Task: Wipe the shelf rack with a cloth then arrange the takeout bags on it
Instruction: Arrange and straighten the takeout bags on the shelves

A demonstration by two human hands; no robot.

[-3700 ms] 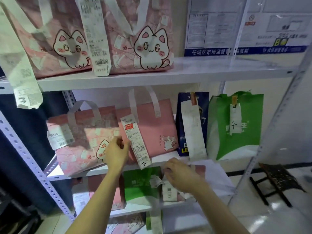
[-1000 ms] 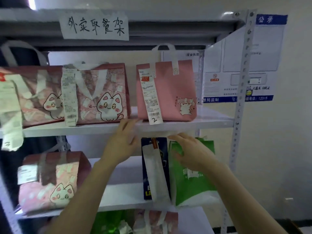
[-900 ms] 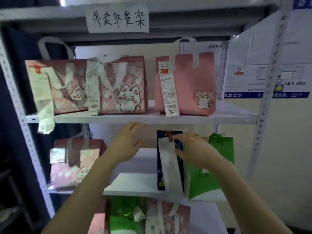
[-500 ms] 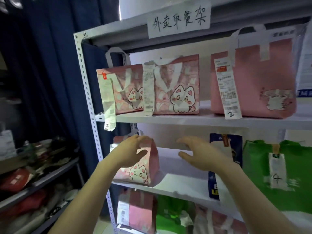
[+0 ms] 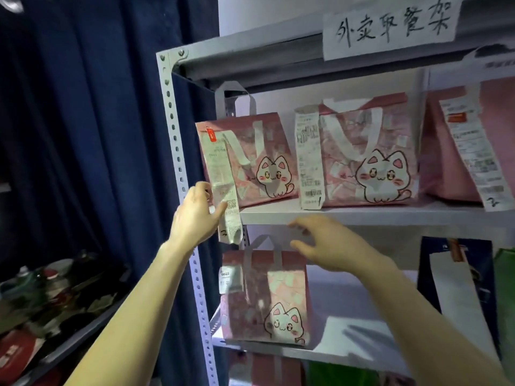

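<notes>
Dark blue curtain far left. Left hand pinches the long receipt hanging off the leftmost cat bag on the shelf rack, thumb across the paper. Right hand hovers just below that shelf edge, fingers spread and holding nothing, above a lower cat bag. The middle cat bag has a receipt marked 1, the plain pink bag a 2. Handwritten sign up top: 外卖取餐架.

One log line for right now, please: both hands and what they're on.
left hand: pinches receipt hanging from leftmost cat bag | right hand: open, empty, in front of shelf edge
</notes>
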